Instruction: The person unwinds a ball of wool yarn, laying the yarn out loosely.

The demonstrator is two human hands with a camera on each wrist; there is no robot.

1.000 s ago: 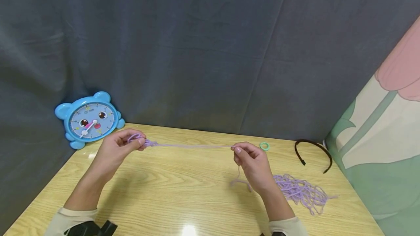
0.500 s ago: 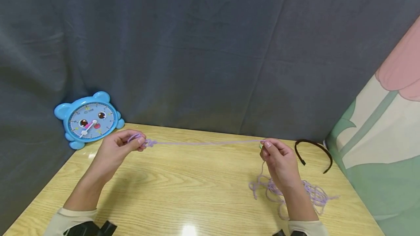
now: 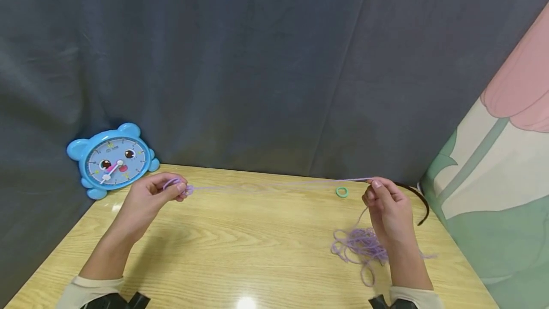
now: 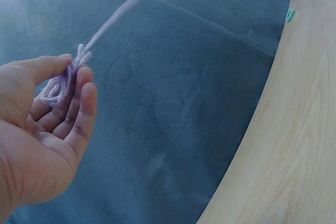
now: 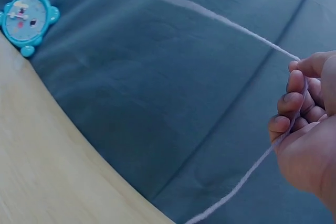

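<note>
Between thumb and fingers my left hand (image 3: 150, 201) pinches a small looped bundle of purple yarn (image 4: 56, 88), with a knotted bit poking out past the fingertips. From there a single strand (image 5: 194, 7) runs taut across to my right hand (image 3: 389, 211). The right thumb and index finger pinch this strand, and the other fingers curl round it, as the right wrist view shows. Below the right hand the strand hangs down to a loose, tangled yarn pile (image 3: 364, 243) on the table. My right forearm covers part of that pile.
A blue bear-shaped clock (image 3: 116, 162) leans at the back left. A green ring (image 3: 341, 192) lies near the table's back edge. Behind the right hand is a black headband (image 3: 423, 206), partly hidden. A dark curtain (image 3: 240, 70) hangs behind the wooden table (image 3: 240, 242).
My right hand has moved right, drawing the strand out longer from the left hand. The yarn pile has shifted and bunched leftward. My left hand stays nearly in place.
</note>
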